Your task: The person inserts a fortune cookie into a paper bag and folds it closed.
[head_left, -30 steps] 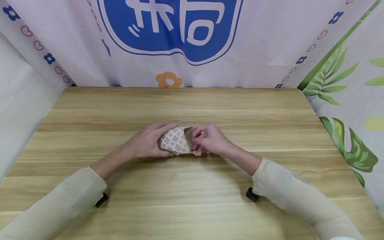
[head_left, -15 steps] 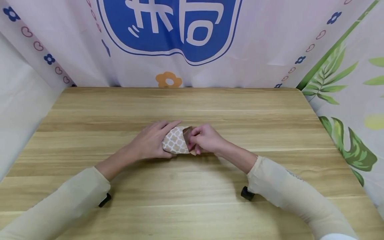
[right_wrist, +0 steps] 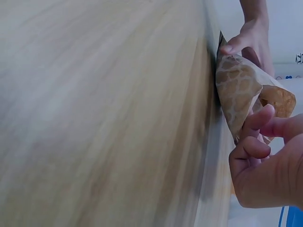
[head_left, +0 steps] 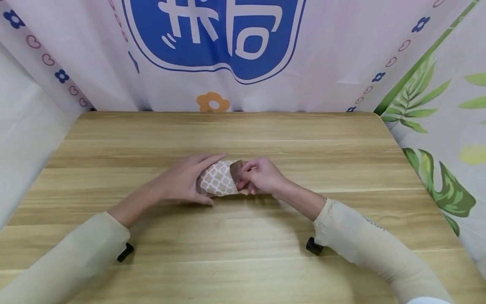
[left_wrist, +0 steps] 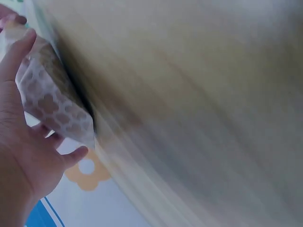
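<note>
both hands are on a small patterned paper bag [head_left: 217, 182] lying on its side around the middle of the wooden desk [head_left: 265, 135]. it's brown kraft paper with a white lattice print, and its open mouth faces the person's right.

the left hand [head_left: 182, 179] is cupped over the closed end of the bag, fingers fairly straight along the far side and thumb down at the near edge, so it's holding the bag in place on the desk. from the left wrist view you can see those fingers [left_wrist: 19, 52] lying along the paper and the bag [left_wrist: 52, 104] touching the desk surface.

the right hand [head_left: 262, 175] is at the open end with its fingers curled, pinching the dark brown inner edge of the bag's mouth. the right wrist view shows the curled fingers [right_wrist: 258, 137] right at the rim of the bag [right_wrist: 241, 94], with the brown inside showing.

behind the desk hangs a white curtain [head_left: 341, 50] with a big blue logo, little flowers and hearts, and green leaves off to the right.
</note>
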The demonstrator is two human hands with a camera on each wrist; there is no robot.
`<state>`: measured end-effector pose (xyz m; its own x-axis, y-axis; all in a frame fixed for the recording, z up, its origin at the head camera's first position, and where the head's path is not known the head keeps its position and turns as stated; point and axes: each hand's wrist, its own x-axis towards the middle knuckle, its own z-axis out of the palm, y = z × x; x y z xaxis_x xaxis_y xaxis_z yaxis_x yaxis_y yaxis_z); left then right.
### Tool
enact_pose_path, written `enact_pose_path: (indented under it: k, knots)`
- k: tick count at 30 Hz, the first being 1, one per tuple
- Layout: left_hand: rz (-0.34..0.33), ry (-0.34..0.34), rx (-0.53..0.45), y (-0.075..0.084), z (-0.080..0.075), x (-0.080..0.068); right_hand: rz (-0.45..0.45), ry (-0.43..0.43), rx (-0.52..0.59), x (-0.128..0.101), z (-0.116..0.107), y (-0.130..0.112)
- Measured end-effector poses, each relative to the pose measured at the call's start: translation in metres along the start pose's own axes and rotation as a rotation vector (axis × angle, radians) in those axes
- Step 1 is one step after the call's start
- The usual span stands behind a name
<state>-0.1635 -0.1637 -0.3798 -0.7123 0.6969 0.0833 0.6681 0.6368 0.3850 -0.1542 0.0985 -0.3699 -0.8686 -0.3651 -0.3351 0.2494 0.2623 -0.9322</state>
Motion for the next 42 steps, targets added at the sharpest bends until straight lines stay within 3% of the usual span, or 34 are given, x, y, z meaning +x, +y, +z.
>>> enact_pose_path:
  k: [5,9,17,22,36,42]
  knots:
    - [-0.026,-0.034,0.034,-0.006,-0.005,-0.003,-0.099,0.03,-0.024,-0.002,0.001,0.004]
    - [-0.068,-0.01,0.074,-0.003,-0.004,-0.003,-0.156,0.048,-0.073,-0.006,0.002,0.006]
    - [-0.171,0.044,0.132,0.011,0.002,-0.002,-0.256,0.166,-0.174,-0.008,0.0,0.009]
    - [-0.176,0.063,0.134,0.017,0.004,0.001,-0.337,0.169,-0.21,-0.006,-0.002,0.011]
    - [-0.191,0.067,0.1,0.023,0.005,0.006,-0.455,0.125,-0.312,-0.002,-0.002,0.01]
    - [-0.184,0.072,0.096,0.024,0.007,0.008,-0.428,0.132,-0.298,0.001,-0.001,0.011]
